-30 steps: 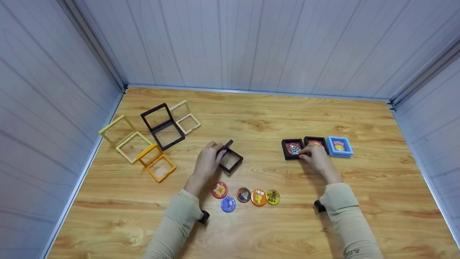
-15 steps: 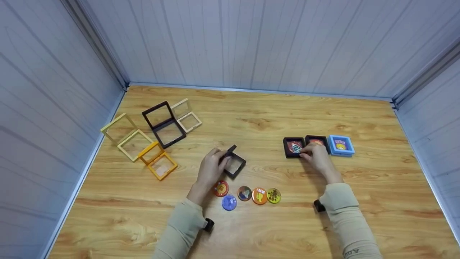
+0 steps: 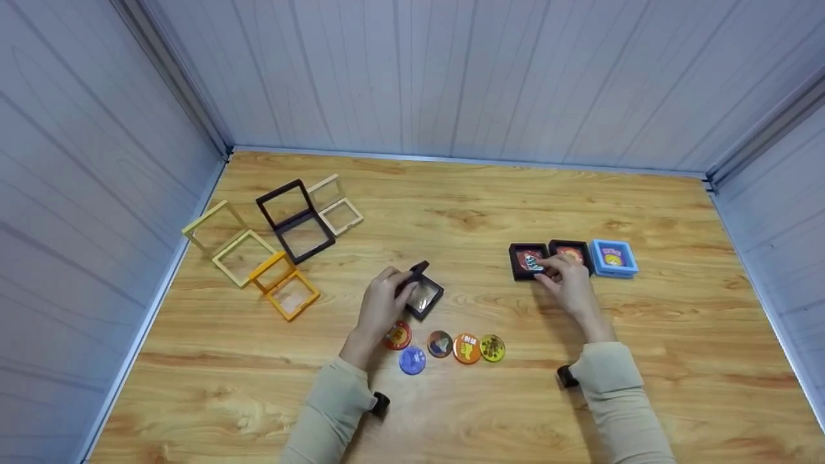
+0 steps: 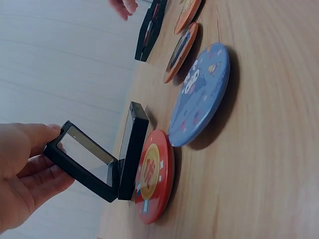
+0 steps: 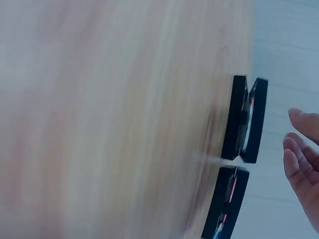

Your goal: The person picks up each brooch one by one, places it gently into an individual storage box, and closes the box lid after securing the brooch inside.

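Note:
In the head view my left hand (image 3: 381,303) pinches the raised half of a small black hinged display frame (image 3: 436,300). The left wrist view shows that frame (image 4: 130,154) with its two halves apart and its lower half beside the red button badge (image 4: 167,172). My right hand (image 3: 573,290) hovers over the left black frame (image 3: 521,274), which has a badge with a tree picture in it. From the right wrist, the fingers of this hand (image 5: 306,159) are loosely bent, hold nothing and stand apart from that frame (image 5: 256,124), whose halves gape slightly.
A second black frame (image 3: 588,265) and a light blue frame (image 3: 615,272), both with badges inside, adjoin on the right. Blue (image 3: 412,361), dark (image 3: 440,344), orange (image 3: 466,348) and yellow (image 3: 493,348) badges lie in front. Opened yellow (image 3: 233,278), black (image 3: 298,257), cream (image 3: 351,225) and orange (image 3: 303,309) frames stand left.
My left hand has shifted slightly right and nearer with the small black frame. The right hand's thumb and fingers have come a little apart over the left black frame.

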`<state>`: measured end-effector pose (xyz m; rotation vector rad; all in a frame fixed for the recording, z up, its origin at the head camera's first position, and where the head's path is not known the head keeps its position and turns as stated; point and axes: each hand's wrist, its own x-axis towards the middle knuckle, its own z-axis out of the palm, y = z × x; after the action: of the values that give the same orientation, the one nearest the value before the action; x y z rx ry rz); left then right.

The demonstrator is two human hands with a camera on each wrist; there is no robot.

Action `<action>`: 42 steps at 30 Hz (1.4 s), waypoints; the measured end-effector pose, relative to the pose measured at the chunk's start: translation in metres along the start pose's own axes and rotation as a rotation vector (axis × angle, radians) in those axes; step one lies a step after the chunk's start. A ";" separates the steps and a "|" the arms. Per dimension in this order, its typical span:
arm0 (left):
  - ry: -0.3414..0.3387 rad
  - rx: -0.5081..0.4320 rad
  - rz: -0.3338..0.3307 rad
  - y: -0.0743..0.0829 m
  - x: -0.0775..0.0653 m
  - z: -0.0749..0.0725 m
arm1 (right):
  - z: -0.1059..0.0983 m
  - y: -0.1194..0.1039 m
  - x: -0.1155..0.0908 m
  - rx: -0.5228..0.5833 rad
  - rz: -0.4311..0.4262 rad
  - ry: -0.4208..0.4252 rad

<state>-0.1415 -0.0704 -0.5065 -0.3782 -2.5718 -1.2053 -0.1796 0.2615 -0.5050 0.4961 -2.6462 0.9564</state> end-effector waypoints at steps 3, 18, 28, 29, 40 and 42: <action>0.000 -0.001 -0.005 0.000 0.000 0.000 | 0.002 -0.005 -0.006 0.031 -0.028 0.021; 0.010 -0.010 -0.009 0.000 -0.002 0.000 | 0.013 -0.031 -0.037 0.108 -0.044 -0.163; -0.007 -0.027 -0.027 0.001 -0.001 0.000 | 0.021 -0.044 -0.053 0.129 -0.145 -0.324; -0.007 -0.027 -0.026 0.001 -0.001 0.000 | 0.021 -0.045 -0.055 0.116 -0.153 -0.336; -0.006 -0.013 -0.013 0.000 -0.002 0.002 | 0.026 -0.058 -0.062 0.056 -0.118 -0.549; -0.011 -0.007 -0.017 0.000 -0.002 0.002 | 0.027 -0.059 -0.062 0.066 -0.121 -0.573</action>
<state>-0.1399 -0.0693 -0.5083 -0.3660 -2.5854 -1.2220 -0.1033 0.2146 -0.5154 1.0732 -3.0299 0.9795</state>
